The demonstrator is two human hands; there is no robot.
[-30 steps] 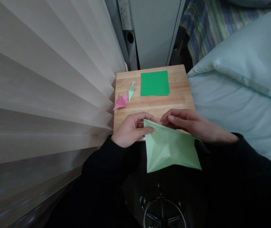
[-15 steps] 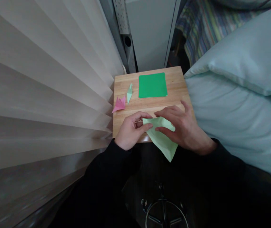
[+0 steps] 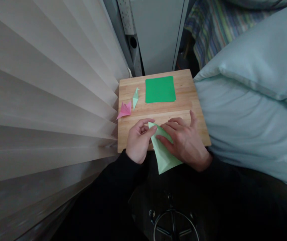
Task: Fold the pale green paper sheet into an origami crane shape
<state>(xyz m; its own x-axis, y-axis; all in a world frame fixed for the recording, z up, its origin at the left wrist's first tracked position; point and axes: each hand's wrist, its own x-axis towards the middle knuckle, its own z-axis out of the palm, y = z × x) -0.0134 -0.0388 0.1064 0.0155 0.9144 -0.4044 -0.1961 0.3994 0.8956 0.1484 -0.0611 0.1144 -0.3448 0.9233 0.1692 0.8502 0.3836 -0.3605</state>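
Observation:
A creased sheet of light green origami paper [image 3: 164, 154] is held over the near edge of the wooden table, one corner hanging down toward my lap. My left hand [image 3: 138, 140] pinches its upper left corner between thumb and fingers. Along the upper right edge, my right hand [image 3: 183, 142] grips the sheet, thumb on the near face and fingers at the edge, little finger raised. Part of the sheet is hidden under the right hand. Beyond my hands lie a pink folded paper crane [image 3: 125, 109] and a small light green folded paper crane [image 3: 135, 97].
A stack of green paper squares [image 3: 160, 89] lies at the back of the wooden table [image 3: 186, 97]. A pleated curtain [image 3: 58, 100] borders the left side, a grey cabinet [image 3: 158, 36] the back. Pale bedding [image 3: 246, 110] is on the right. A wheeled chair base [image 3: 173, 221] shows below.
My right hand has moved left and closed onto the paper. The sheet has turned, so its lower corner now hangs further left. My left hand keeps its pinch.

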